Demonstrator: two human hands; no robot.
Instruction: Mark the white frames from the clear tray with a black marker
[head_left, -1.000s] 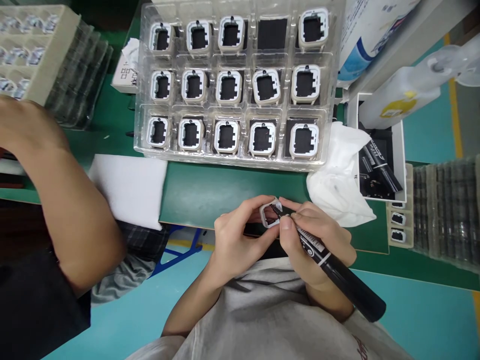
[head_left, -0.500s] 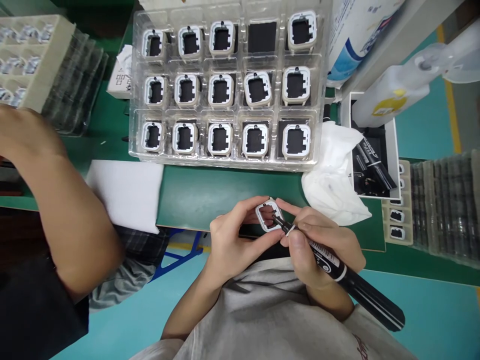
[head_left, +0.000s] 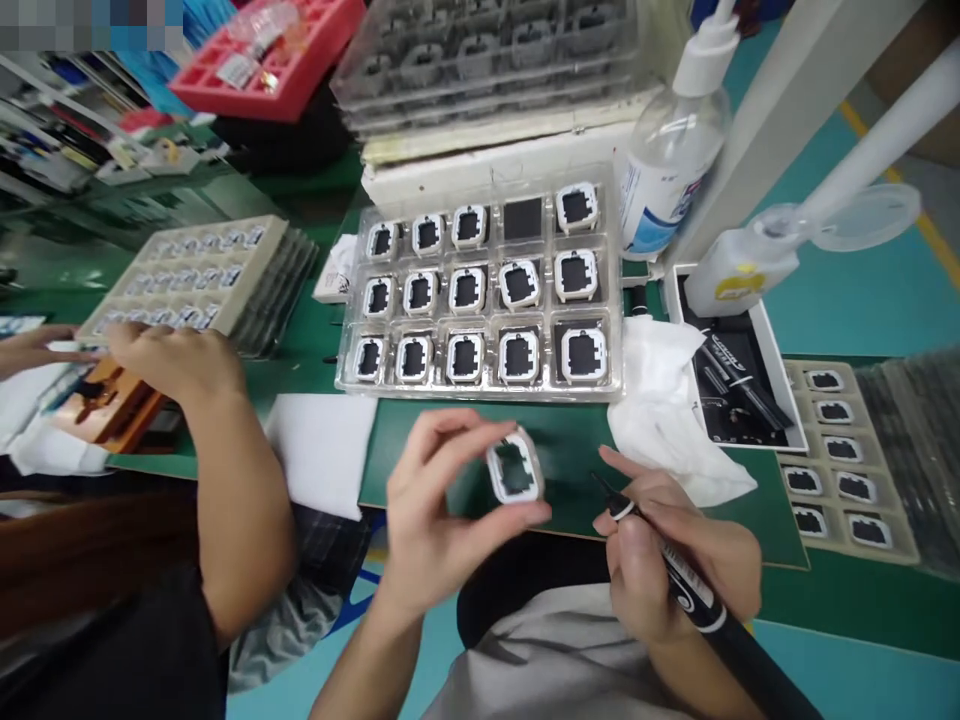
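My left hand (head_left: 442,510) pinches a white square frame (head_left: 534,478) between thumb and fingertips, held up over the green table edge. In my right hand (head_left: 675,550) is a black marker pen (head_left: 694,592), its dark thin tip pointing up and left toward the frame but apart from it. Behind my hands lies a clear plastic tray (head_left: 480,392) with similar white frames in its pockets. One pocket (head_left: 523,219) in the tray's back row shows only a black pad.
A co-worker's arm (head_left: 244,480) is at the left, by an orange fixture (head_left: 112,410). A white pad (head_left: 322,450) lies nearby. At right are white tissue (head_left: 660,400), a white box (head_left: 795,435) with pens, a squeeze bottle (head_left: 739,275) and a pump bottle (head_left: 667,190).
The view has tilted up and shifted left. My hands have moved apart, and the marker tip has left the white frame. The co-worker's hand now shows by the orange fixture.
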